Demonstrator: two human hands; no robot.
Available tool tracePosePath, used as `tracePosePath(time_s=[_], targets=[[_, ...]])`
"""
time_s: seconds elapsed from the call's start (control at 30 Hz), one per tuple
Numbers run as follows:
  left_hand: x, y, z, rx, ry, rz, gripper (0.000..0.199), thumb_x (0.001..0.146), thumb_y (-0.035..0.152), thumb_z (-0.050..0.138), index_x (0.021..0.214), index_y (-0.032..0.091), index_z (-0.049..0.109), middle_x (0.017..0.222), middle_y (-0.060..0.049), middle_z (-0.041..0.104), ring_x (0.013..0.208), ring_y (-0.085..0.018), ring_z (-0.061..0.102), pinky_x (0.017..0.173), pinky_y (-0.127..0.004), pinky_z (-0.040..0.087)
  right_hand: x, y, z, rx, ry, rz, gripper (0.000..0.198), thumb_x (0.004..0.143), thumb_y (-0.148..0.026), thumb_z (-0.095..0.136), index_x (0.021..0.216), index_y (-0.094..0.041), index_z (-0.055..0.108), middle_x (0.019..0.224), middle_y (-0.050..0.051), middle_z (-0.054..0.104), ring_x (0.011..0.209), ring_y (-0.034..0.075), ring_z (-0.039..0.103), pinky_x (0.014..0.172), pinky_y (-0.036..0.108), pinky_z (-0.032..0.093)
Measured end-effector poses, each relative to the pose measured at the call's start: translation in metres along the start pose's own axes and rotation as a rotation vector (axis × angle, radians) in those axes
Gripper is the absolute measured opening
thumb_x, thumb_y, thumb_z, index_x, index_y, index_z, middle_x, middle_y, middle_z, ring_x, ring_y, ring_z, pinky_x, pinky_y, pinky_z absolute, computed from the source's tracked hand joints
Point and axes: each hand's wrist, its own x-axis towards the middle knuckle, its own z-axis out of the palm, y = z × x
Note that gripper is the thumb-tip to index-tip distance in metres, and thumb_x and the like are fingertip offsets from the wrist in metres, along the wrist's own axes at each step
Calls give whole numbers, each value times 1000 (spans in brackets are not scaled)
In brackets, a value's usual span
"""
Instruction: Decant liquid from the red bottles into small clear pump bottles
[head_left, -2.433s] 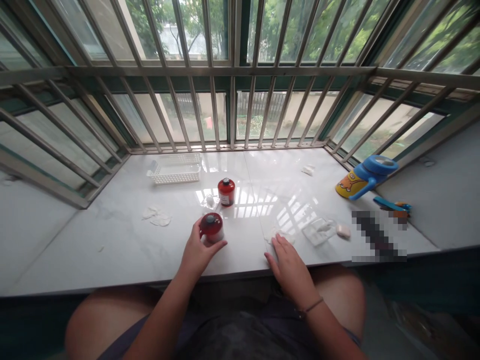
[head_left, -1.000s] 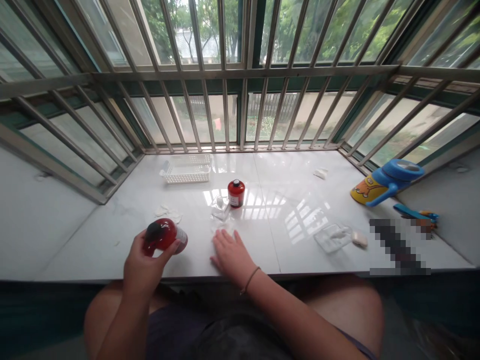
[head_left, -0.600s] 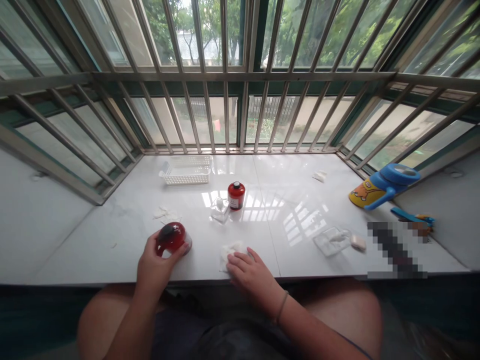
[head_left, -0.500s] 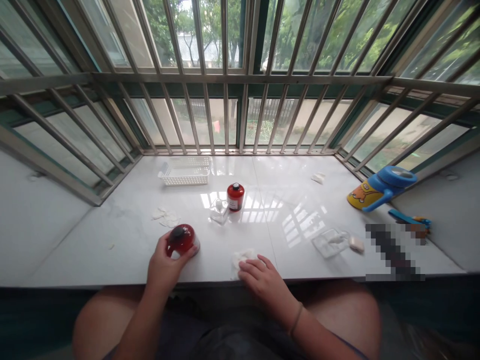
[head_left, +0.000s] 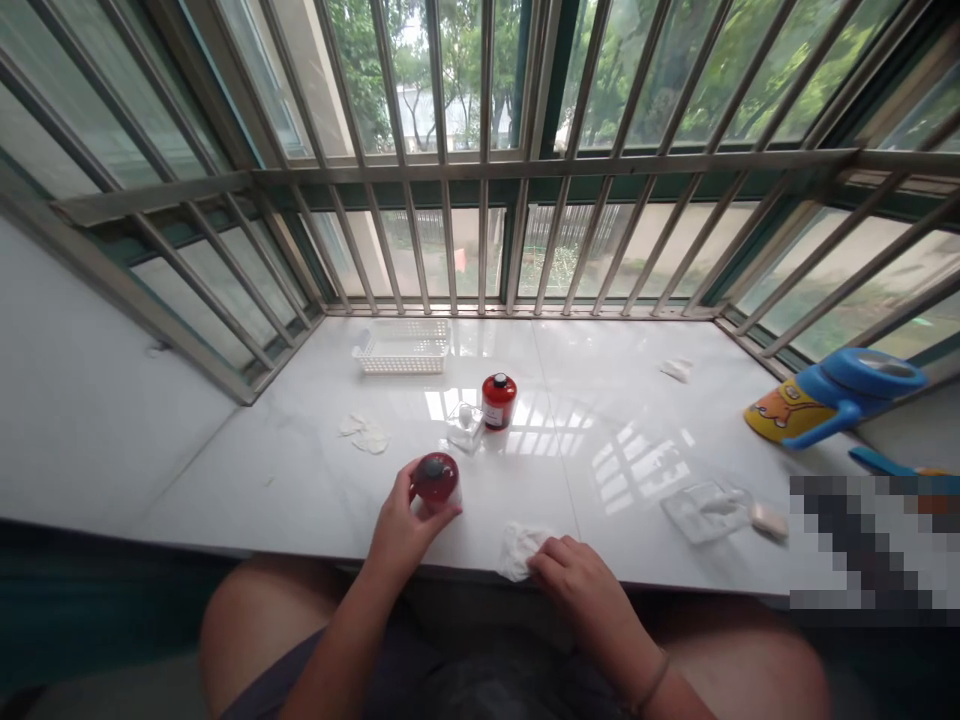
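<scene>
Left hand gripping red bottle, cap up, long axis upright, right hand pinching white tissue

The person shows two bare hands and one bracelet; one white counter bears two red bottles, one perforated basket, two clear plastic packs, one pale block, one blue-and-yellow cup, and three patches of crumpled white material

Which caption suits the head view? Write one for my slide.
Left hand grips a red bottle; right hand holds a white tissue on a white counter.
</scene>
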Motion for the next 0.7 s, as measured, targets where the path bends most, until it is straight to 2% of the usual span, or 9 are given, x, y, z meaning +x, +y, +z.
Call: tracePosePath(time_s=[0.13,0.23,0.3,0.37,0.43,0.5,0.57,0.63,0.7], targets=[[-4,-8,-11,-71,-18,69,101,70,50,97,155,28,46,159,-16,56,145,-38,58,122,-56,48,1,-2,-11,78,-44,41,21,93,-5,67,87,-25,68,85,0,69,78,20,66,71,32,49],[-10,-5,-24,-100,96,214,85,81,50,89,153,27,50,160,-15,55,150,-37,52,125,-57,44,13,-3,-33,221,19,127,15,102,-15,60,95,-25,68,90,1,71,80,18,69,73,30,53],[-14,8,-34,-65,165,301,69,88,48,84,148,27,56,154,-13,61,147,-35,56,125,-55,46,30,-7,-54,283,108,150,12,105,-20,58,100,-25,68,94,3,73,85,19,71,77,31,56],[-16,30,-43,12,146,365,61,88,46,84,143,28,62,147,-11,66,142,-34,61,123,-53,48,55,-15,-77,317,181,128,12,106,-22,57,103,-25,69,97,4,73,87,20,70,79,33,56],[-16,55,-48,78,46,411,72,82,46,90,146,30,61,149,-10,66,141,-35,61,123,-52,49,83,-29,-98,347,236,61,12,106,-22,58,104,-25,70,96,4,73,88,20,70,80,33,56],[-13,78,-50,94,-3,415,72,82,48,89,146,28,62,147,-10,68,137,-35,64,120,-50,52,111,-48,-117,403,256,-34,11,105,-23,61,103,-25,71,94,4,73,86,18,70,79,31,56],[-9,92,-51,72,12,372,48,88,50,81,129,27,74,130,-8,77,121,-32,73,109,-45,59,136,-66,-135,452,244,-149,11,106,-24,60,104,-25,72,95,3,74,87,17,70,80,29,56],[-3,96,-55,30,85,284,32,90,53,76,104,25,80,106,-5,82,99,-28,78,91,-40,65,154,-76,-152,464,244,-227,12,108,-28,60,112,-25,72,101,4,75,93,17,72,85,30,57],[5,89,-65,18,225,163,37,85,59,77,94,23,79,92,-3,82,87,-27,77,79,-38,65,165,-70,-171,452,277,-268,19,106,-35,64,121,-24,70,111,5,76,103,18,72,93,32,57]])
